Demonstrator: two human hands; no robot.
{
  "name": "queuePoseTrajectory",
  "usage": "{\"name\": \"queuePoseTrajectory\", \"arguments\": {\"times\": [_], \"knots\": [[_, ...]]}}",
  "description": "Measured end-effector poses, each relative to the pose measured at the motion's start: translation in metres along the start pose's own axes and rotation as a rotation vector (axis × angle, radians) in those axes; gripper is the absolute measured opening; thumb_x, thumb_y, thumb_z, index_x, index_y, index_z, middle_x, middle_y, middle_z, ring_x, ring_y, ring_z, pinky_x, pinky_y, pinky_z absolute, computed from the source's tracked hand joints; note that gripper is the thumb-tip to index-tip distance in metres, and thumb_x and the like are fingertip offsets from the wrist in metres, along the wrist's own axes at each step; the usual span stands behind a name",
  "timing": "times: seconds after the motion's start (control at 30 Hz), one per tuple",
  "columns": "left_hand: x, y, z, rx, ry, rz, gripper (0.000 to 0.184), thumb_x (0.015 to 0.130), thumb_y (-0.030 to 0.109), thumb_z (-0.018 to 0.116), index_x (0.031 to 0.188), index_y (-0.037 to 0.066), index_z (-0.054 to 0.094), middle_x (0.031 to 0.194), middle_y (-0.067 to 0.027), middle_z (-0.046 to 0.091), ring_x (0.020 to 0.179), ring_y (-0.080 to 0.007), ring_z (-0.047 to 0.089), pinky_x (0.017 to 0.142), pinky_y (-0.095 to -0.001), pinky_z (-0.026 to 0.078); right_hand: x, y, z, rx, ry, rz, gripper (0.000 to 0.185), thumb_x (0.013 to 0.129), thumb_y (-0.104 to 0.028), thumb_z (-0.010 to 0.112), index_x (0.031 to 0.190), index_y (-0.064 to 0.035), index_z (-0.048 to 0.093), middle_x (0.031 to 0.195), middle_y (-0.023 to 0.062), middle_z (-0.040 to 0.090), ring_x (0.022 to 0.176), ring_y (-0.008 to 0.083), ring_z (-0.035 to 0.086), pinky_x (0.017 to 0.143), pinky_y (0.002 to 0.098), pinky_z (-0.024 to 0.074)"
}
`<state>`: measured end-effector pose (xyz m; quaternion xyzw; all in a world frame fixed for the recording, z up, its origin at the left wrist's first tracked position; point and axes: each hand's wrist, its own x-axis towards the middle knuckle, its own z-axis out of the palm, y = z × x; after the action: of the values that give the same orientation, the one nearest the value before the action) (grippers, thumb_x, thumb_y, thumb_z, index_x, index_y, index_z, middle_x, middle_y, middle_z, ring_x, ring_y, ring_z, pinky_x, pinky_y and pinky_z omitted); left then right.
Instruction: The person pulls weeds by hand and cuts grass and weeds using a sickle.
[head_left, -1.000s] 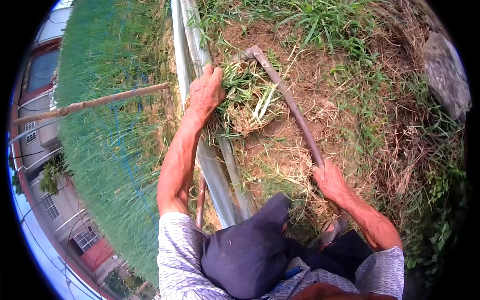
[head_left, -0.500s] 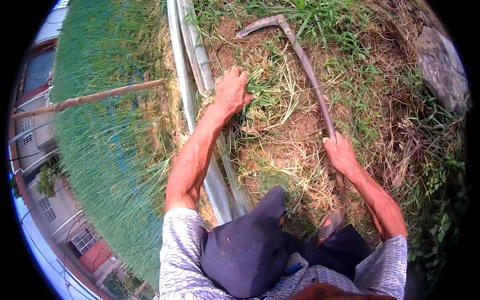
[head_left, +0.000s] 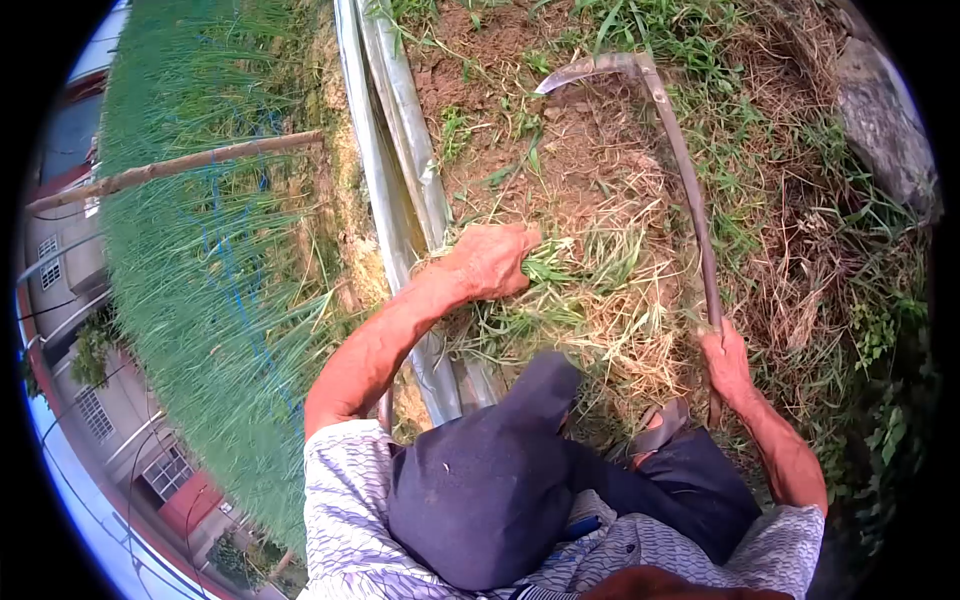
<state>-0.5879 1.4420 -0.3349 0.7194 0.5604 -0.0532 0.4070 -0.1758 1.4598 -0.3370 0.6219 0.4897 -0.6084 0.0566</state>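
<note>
My left hand (head_left: 492, 262) is closed on a bunch of cut grass (head_left: 548, 266), low over the ground beside the plastic sheeting. Green and straw-coloured blades stick out past its fingers. In my right hand (head_left: 726, 362) is the long, slightly bent wooden handle of a sickle (head_left: 690, 175), gripped near its lower end. The sickle's curved metal blade (head_left: 592, 68) lies at the far end, pointing left over bare soil. Loose dry grass (head_left: 640, 350) is spread between my two hands. The fingertips of my left hand are partly hidden in the grass.
Rolled clear plastic sheeting (head_left: 375, 170) runs along the left. Beyond it stand dense thin green plants (head_left: 180, 270), with a wooden pole (head_left: 190, 168) across them. A large grey rock (head_left: 885, 130) sits at the upper right. A dark cap (head_left: 480, 480) fills the lower middle.
My left hand has drawn back toward my body with grass, and more reddish soil shows where it was. My right hand and the sickle have shifted right and slightly nearer my body.
</note>
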Motion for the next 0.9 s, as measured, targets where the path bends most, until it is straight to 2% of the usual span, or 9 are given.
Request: {"name": "queuePoseTrajectory", "arguments": {"times": [0.13,0.2,0.27,0.33,0.53,0.6,0.63,0.77,0.9], "knots": [[0.015,-0.028,-0.034,0.312,0.389,-0.287,0.036,0.071,0.011,0.066,0.103,0.001,0.053,0.097,-0.0201,0.057,0.085,-0.0366,0.065,0.066,-0.0446,0.055,0.051,-0.090,0.042,0.195,-0.008,-0.114,0.032,0.093,-0.032,0.051,0.099,-0.0001,0.048,0.067,0.0042,0.051,0.051,0.0196,0.047,0.043,0.0372,0.0383],[0.026,-0.048,-0.038,0.228,0.558,-0.474,0.035,0.073,0.009,0.063,0.104,-0.002,0.052,0.108,-0.0251,0.054,0.089,-0.0441,0.063,0.074,-0.0518,0.053,0.070,-0.064,0.065,-0.112,0.115,-0.349,0.038,0.093,-0.036,0.048,0.103,0.0008,0.049,0.063,0.0048,0.052,0.048,0.0221,0.049,0.042,0.0383,0.0388],[0.033,-0.063,-0.039,0.203,0.572,-0.505,0.031,0.077,0.011,0.061,0.102,-0.004,0.052,0.107,-0.0283,0.054,0.088,-0.0459,0.063,0.074,-0.0525,0.054,0.049,-0.042,0.062,-0.353,-0.029,-0.137,0.042,0.091,-0.036,0.047,0.105,0.0030,0.052,0.071,0.0142,0.057,0.064,0.0262,0.059,0.059,0.0440,0.0481],[0.040,-0.068,-0.037,0.202,0.527,-0.672,0.028,0.079,0.014,0.059,0.100,-0.004,0.053,0.105,-0.0288,0.055,0.086,-0.0464,0.064,0.073,-0.0529,0.053,0.030,-0.031,0.059,-0.200,-0.055,-0.164,0.042,0.091,-0.035,0.049,0.105,0.0037,0.052,0.075,0.0178,0.059,0.067,0.0300,0.060,0.061,0.0450,0.0486],[0.045,-0.102,-0.045,0.176,0.621,-0.596,0.022,0.078,0.014,0.053,0.093,-0.001,0.059,0.081,-0.0237,0.066,0.080,-0.0383,0.067,0.072,-0.0471,0.053,0.035,-0.037,0.054,-0.310,-0.010,-0.122,0.040,0.090,-0.036,0.052,0.103,0.0022,0.053,0.075,0.0176,0.059,0.069,0.0304,0.059,0.065,0.0450,0.0480],[0.042,-0.102,-0.053,0.136,0.501,-0.635,0.024,0.077,0.013,0.052,0.097,0.002,0.061,0.083,-0.0226,0.067,0.080,-0.0386,0.067,0.071,-0.0466,0.053,0.022,-0.030,0.050,-0.181,-0.088,-0.122,0.036,0.092,-0.037,0.053,0.099,-0.0014,0.053,0.074,0.0112,0.052,0.068,0.0225,0.052,0.062,0.0393,0.0445],[0.039,-0.100,-0.052,0.110,0.439,-0.517,0.024,0.078,0.013,0.052,0.098,0.004,0.061,0.082,-0.0224,0.067,0.080,-0.0390,0.066,0.070,-0.0474,0.052,0.014,-0.028,0.042,-0.233,-0.051,-0.122,0.039,0.090,-0.036,0.053,0.098,0.0019,0.052,0.073,0.0149,0.055,0.068,0.0252,0.055,0.063,0.0420,0.0466],[0.029,-0.067,-0.012,0.082,-0.045,-0.204,0.025,0.072,0.009,0.060,0.095,0.004,0.052,0.076,-0.0191,0.058,0.079,-0.0417,0.061,0.068,-0.0498,0.048,-0.017,0.032,-0.002,-0.288,-0.040,-0.151,0.036,0.090,-0.034,0.056,0.100,0.0006,0.053,0.074,0.0112,0.054,0.069,0.0217,0.054,0.064,0.0383,0.0462],[0.041,-0.018,-0.015,0.007,-0.148,-0.041,0.029,0.073,0.014,0.063,0.097,0.003,0.054,0.081,-0.0212,0.057,0.082,-0.0413,0.061,0.071,-0.0504,0.049,0.006,0.012,0.007,-0.111,0.104,-0.182,0.034,0.092,-0.035,0.056,0.100,-0.0018,0.052,0.071,0.0060,0.049,0.065,0.0176,0.048,0.060,0.0358,0.0435]]}}
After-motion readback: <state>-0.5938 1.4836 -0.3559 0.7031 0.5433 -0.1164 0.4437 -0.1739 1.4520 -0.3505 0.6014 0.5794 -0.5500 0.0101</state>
